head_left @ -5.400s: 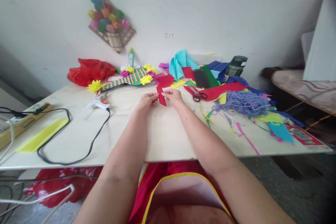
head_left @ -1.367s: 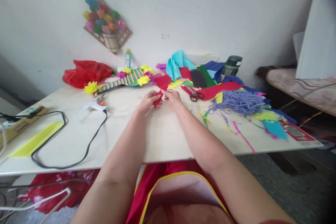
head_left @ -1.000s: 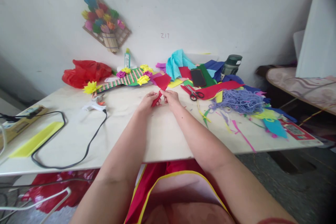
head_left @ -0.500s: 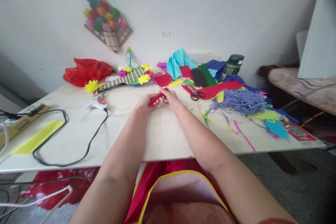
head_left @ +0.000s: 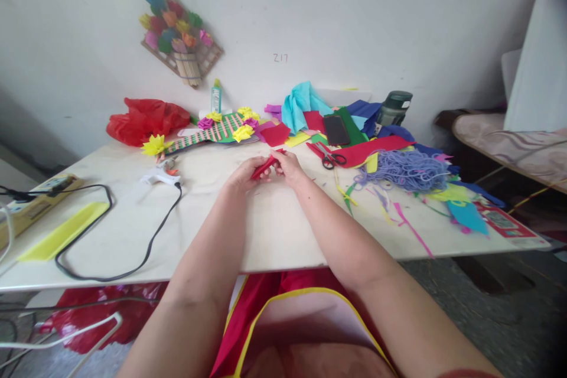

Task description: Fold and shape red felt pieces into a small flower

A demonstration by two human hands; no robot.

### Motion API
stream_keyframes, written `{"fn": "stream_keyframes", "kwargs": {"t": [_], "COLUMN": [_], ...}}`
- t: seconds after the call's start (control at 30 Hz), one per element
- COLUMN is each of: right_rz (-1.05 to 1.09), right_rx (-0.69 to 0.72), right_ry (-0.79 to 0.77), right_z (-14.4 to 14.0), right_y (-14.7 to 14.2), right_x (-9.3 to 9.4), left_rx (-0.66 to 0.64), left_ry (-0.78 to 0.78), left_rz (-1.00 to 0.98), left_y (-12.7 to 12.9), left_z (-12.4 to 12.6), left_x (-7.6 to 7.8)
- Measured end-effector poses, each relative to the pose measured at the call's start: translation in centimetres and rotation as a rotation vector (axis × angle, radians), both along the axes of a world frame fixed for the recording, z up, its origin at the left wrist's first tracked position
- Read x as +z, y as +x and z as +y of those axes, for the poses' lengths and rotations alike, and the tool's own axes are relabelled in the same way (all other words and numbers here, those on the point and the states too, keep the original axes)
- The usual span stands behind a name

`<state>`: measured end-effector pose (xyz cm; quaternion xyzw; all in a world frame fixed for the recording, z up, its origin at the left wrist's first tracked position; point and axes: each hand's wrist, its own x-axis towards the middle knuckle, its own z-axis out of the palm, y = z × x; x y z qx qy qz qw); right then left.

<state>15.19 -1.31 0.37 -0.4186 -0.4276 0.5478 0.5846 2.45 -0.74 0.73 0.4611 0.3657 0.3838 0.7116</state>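
Together, the 2 hands pinch a folded red paper piece (head_left: 264, 165) just above the bench (head_left: 274, 224): left hand (head_left: 243, 173) closed on its lower end, right hand (head_left: 289, 166) on its upper end. Its long axis slants up toward the right, between both hands, equally near each.

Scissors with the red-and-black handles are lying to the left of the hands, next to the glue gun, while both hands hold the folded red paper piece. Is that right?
Not quite. The head view shows the scissors lying to the right of the hands, beside the purple yarn; the glue gun is on the left. Both the left hand and right hand do hold the folded red paper piece.
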Motion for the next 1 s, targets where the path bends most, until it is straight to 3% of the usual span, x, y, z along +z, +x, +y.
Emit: {"fn": "stream_keyframes", "kwargs": {"t": [0.27, 0.43, 0.7, 1.0], "right_rz": [-0.018, -0.046, -0.092, -0.08], "right_rx": [-0.096, -0.214, -0.14, -0.174], "right_ry": [-0.104, 0.007, 0.049, -0.01], "right_z": [0.2, 0.3, -0.1, -0.4], "right_y": [0.0, -0.3, -1.3, -1.4], "right_x": [0.1, 0.0, -0.1, 0.1], "left_rx": [0.118, 0.201, 0.257, 0.316], "left_ry": [0.077, 0.097, 0.218, 0.26], "left_rz": [-0.028, -0.081, -0.054, -0.045], "left_y": [0.1, 0.2, 0.8, 1.6], "left_z": [-0.1, 0.3, 0.7, 0.9], "left_x": [0.1, -0.2, -0.9, -1.2]}}
